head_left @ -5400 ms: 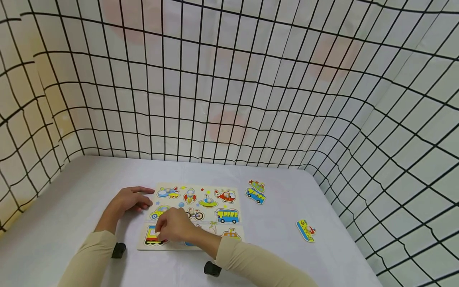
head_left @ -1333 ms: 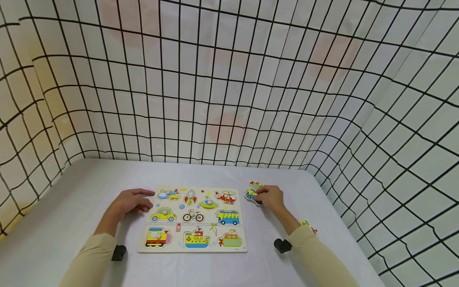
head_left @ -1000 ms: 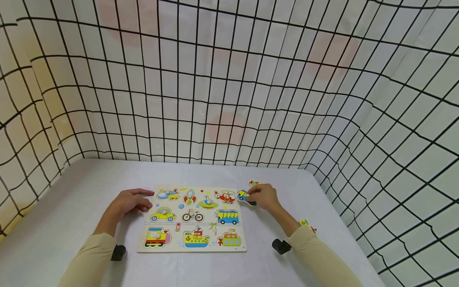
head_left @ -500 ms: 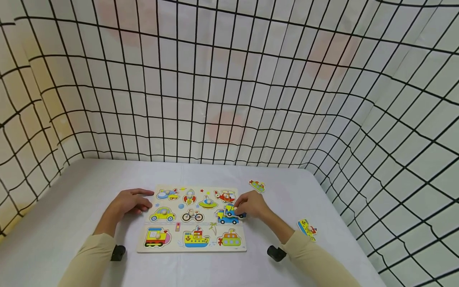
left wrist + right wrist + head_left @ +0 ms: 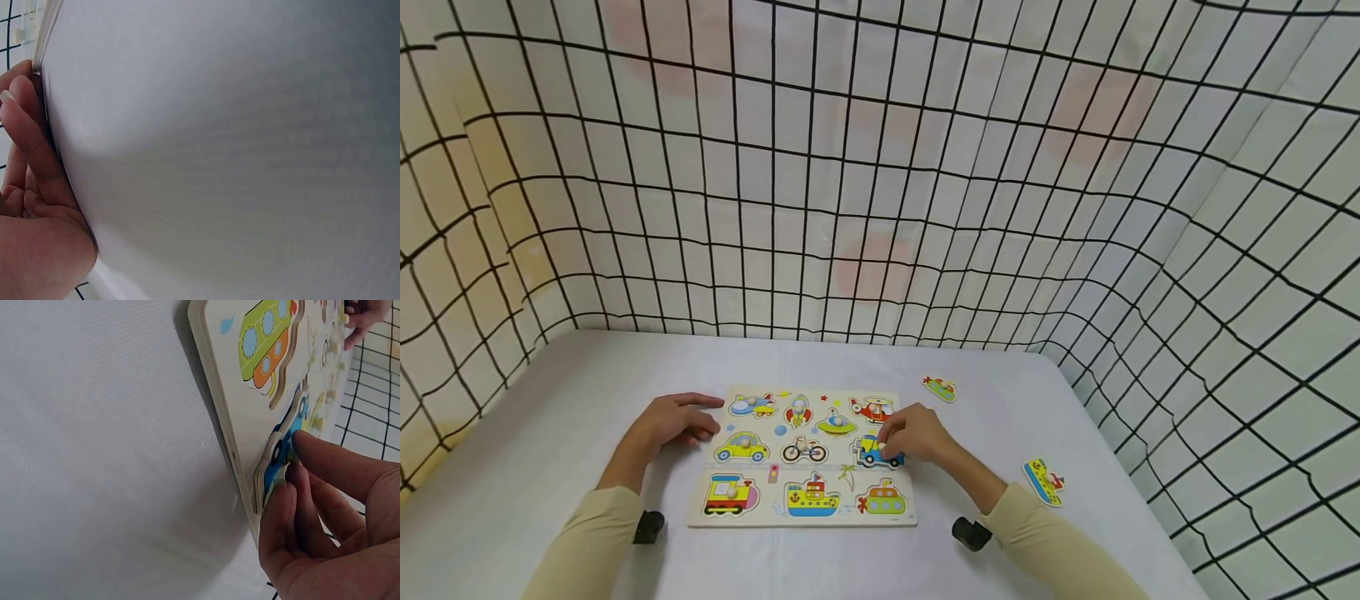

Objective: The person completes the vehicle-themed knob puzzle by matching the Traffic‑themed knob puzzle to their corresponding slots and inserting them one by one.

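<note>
My right hand (image 5: 917,433) pinches a blue and yellow bus puzzle piece (image 5: 872,452) by its knob, right over the bus recess at the right side of the wooden puzzle board (image 5: 700,508). In the right wrist view the bus piece (image 5: 279,450) sits slightly proud of the recess, its edge showing above the board (image 5: 212,381). My left hand (image 5: 673,421) rests on the table with relaxed fingers, fingertips at the board's left edge. In the left wrist view that hand (image 5: 40,169) lies flat against the white cloth.
A green submarine piece (image 5: 940,387) lies beyond the board's right side, and a yellow and blue ship piece (image 5: 1042,482) lies further right. Knobbed pieces such as the train (image 5: 730,495) and car (image 5: 741,447) sit in the board. Black-gridded white walls (image 5: 865,267) enclose the table.
My right hand left the train, picked up the bus piece from beside the submarine piece, carried it left onto the board and turned it over the bus recess. The left hand stayed put.
</note>
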{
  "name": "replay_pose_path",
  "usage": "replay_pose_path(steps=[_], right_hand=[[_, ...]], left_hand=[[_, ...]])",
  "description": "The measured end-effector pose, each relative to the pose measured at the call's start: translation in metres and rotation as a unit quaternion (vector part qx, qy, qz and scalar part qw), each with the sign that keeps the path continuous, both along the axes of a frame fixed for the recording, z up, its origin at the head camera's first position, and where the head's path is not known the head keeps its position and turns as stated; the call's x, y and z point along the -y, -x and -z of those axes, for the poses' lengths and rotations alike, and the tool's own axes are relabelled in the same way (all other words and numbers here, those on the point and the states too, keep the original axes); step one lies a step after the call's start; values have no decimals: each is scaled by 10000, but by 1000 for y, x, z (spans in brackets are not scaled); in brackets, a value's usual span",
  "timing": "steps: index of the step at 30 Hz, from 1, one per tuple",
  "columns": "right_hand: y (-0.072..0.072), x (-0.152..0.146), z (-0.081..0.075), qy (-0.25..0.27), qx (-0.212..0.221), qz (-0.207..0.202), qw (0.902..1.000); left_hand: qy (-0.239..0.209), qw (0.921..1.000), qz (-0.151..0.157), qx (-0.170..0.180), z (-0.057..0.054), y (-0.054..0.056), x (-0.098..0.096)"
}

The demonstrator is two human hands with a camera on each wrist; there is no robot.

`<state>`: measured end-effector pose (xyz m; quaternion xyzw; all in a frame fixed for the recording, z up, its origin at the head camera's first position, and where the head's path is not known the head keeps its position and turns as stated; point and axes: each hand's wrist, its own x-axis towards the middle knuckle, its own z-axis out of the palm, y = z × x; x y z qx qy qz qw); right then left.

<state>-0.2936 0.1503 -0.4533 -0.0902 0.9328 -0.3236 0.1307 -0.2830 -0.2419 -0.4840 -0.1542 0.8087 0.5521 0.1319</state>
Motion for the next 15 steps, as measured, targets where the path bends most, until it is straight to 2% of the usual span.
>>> replay_pose_path(steps=[15], right_hand=[[-2,4,-2,-27,144,-33,9999]], left_hand=[[-96,9999,-46,-44,3,0,1]])
